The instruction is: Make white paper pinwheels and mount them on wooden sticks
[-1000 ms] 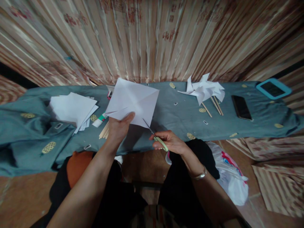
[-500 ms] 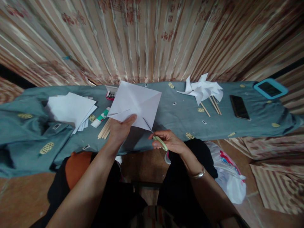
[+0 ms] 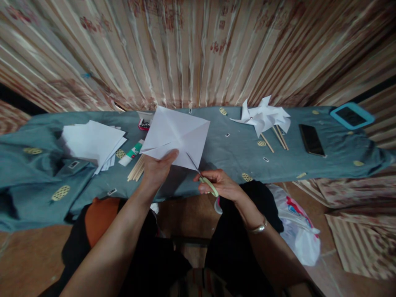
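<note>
Head view: a square sheet (image 3: 192, 134) is in front of me, above the cloth-covered desk (image 3: 221, 154), with a corner towards my body. A dark shadow beneath suggests it is raised, probably to give the lower blade room. The fingers of my left hand (image 3: 158, 167) grasp it at its near left side, thumb pressed on top, I judge to steady the paper against the cut. My right hand (image 3: 222, 184) has its fingers closed round the pale green handles of the scissors (image 3: 209, 187), whose blade lies over the near corner and points along the crease to the middle. A slit already runs in from the left corner, just beside my thumb, and holding there seems to stop that flap from sagging.

Spare paper (image 3: 89, 140) lies in a loose stack on the left, with a glue tube (image 3: 130, 153) and loose sticks (image 3: 135, 169) between it and my wrist, all seemingly within easy reach. Pinwheels (image 3: 262, 117) lie together on the right, well apart from my scissors.

My other left fingers are hidden under the paper, and so is the lower blade, so I cannot tell how wide the scissors stand. The sheet partly covers a small box (image 3: 144, 123) of shiny bits too small to name. The pinwheels overlap, so their number is unclear.
</note>
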Demonstrator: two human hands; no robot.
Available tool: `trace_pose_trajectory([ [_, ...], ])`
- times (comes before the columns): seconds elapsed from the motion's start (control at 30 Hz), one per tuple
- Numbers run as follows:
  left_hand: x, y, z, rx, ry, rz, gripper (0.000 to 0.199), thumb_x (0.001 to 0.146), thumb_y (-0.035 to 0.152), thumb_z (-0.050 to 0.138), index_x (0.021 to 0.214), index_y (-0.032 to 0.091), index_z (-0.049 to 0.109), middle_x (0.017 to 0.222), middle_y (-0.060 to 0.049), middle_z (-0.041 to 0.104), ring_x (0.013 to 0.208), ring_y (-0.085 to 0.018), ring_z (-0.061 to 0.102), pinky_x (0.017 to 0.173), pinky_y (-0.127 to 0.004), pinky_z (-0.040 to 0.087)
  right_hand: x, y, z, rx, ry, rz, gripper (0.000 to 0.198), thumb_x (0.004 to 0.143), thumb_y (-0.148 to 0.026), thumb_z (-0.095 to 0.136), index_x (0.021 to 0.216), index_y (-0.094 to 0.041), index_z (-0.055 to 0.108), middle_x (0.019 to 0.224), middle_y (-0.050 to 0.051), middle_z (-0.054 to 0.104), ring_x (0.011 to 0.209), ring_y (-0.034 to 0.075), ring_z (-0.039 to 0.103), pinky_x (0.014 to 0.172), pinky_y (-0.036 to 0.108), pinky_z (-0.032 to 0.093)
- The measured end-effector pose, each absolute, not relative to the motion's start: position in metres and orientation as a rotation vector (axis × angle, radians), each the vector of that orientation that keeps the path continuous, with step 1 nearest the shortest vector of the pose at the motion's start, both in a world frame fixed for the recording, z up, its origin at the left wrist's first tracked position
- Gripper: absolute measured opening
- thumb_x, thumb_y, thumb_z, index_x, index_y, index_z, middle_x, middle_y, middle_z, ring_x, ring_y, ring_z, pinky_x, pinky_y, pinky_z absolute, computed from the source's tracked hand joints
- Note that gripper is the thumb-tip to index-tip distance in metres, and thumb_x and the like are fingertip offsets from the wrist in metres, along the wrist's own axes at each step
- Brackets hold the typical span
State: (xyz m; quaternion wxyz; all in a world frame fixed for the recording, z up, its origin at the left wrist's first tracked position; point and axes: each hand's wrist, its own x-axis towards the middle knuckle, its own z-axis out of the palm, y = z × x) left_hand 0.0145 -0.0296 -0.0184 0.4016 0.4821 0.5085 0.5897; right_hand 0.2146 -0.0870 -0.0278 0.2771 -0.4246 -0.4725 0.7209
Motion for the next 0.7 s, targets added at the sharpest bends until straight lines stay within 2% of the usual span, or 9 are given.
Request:
trace_pose_trajectory([
  [0.17,0.0144,-0.0298,-0.0181,1.214,1.275,1.489,0.056,0.062,0.036,0.082,0.112,0.023,0.062,0.093,-0.006,0.077,0.094,-0.031,0.073,0.091,-0.049,0.06,0.2151,-0.0868,-0.0299,-1.138,-1.252,1.942,0.048,0.063,-0.047,0.089,0.092,-0.014,0.07,0.065,-0.004,0.06,0.056,0.007,0.056,0.052,0.02,0.045],
  [0.5,0.0118,-0.0286,-0.0204,1.261,1.28,1.486,0.055,0.064,0.037,0.081,0.113,0.022,0.063,0.089,-0.007,0.076,0.092,-0.031,0.073,0.09,-0.049,0.06,0.2138,-0.0871,-0.0278,-1.171,-1.194,1.94,0.046,0.056,-0.042,0.093,0.087,-0.014,0.072,0.062,-0.005,0.06,0.055,0.007,0.056,0.051,0.019,0.045],
  [0.7,0.0135,-0.0324,-0.0166,1.265,1.312,1.465,0.048,0.065,0.036,0.08,0.108,0.022,0.064,0.091,-0.006,0.077,0.091,-0.03,0.073,0.088,-0.047,0.061,0.2132,-0.0872,-0.0249,-1.177,-1.209,1.95,0.05,0.058,-0.048,0.091,0.088,-0.015,0.069,0.062,-0.005,0.06,0.055,0.007,0.055,0.053,0.02,0.046],
])
